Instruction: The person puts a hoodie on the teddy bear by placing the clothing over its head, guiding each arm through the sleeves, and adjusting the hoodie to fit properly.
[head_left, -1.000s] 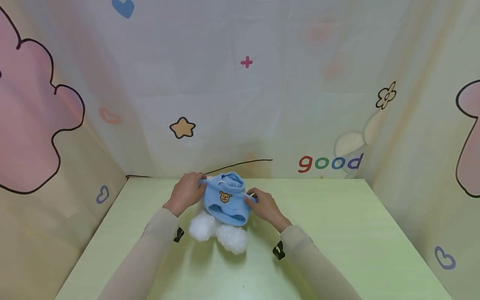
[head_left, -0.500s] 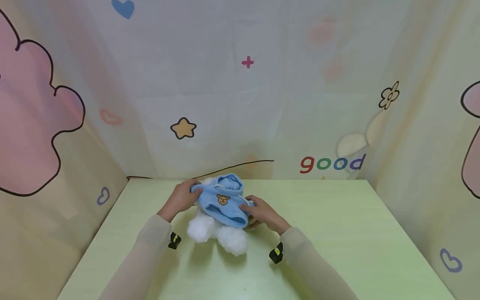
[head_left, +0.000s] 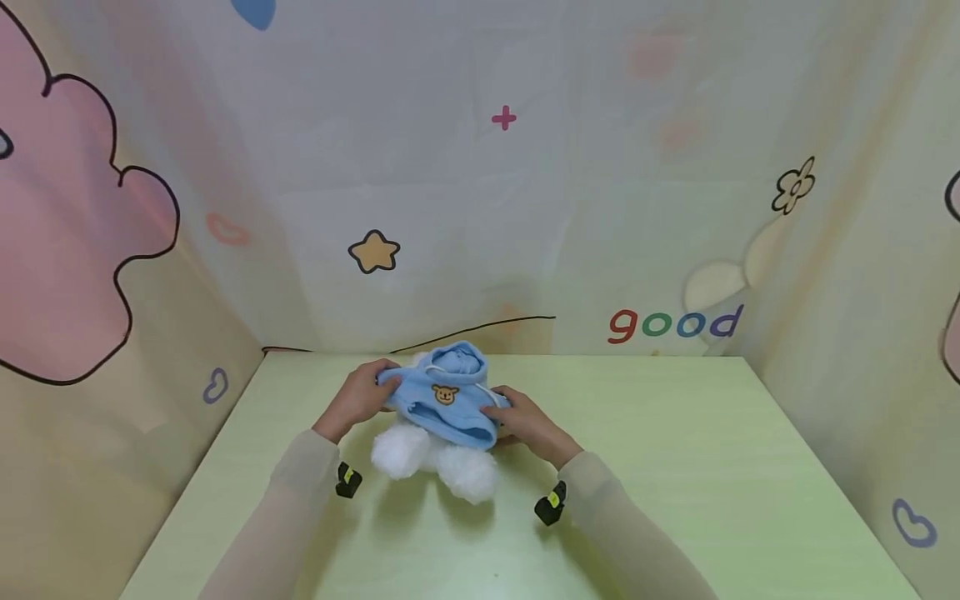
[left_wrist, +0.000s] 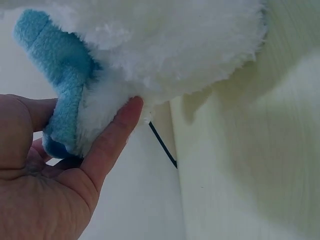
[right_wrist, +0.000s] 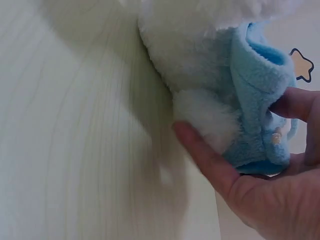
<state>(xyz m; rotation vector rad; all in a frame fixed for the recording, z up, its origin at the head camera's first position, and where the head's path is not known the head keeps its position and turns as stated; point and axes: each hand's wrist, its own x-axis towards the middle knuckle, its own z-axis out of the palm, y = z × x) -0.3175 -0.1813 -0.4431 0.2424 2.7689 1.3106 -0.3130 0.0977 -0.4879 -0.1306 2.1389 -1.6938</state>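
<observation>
A small light-blue hoodie [head_left: 457, 408] with a brown bear-face patch lies over the front of a white plush toy [head_left: 401, 450]. The toy's two fluffy feet point toward me, and its upper part is mostly hidden by the garment. My left hand [head_left: 358, 396] pinches the hoodie's left side between thumb and fingers; in the left wrist view one finger [left_wrist: 112, 135] lies along the white fur. On the other side my right hand [head_left: 528, 423] grips the right sleeve area. A finger [right_wrist: 205, 152] there touches a fluffy white limb [right_wrist: 205, 117].
The toy sits toward the back of a pale green tabletop [head_left: 675, 467]. Behind it hangs a printed cloth backdrop [head_left: 600, 208], with cloth side walls at left and right. Black wrist straps [head_left: 551, 504] show at both sleeves.
My left hand has moved a little left and spread the hoodie's left side outward. The right hand shifted slightly lower and took a fuller hold. The head view drifted slightly.
</observation>
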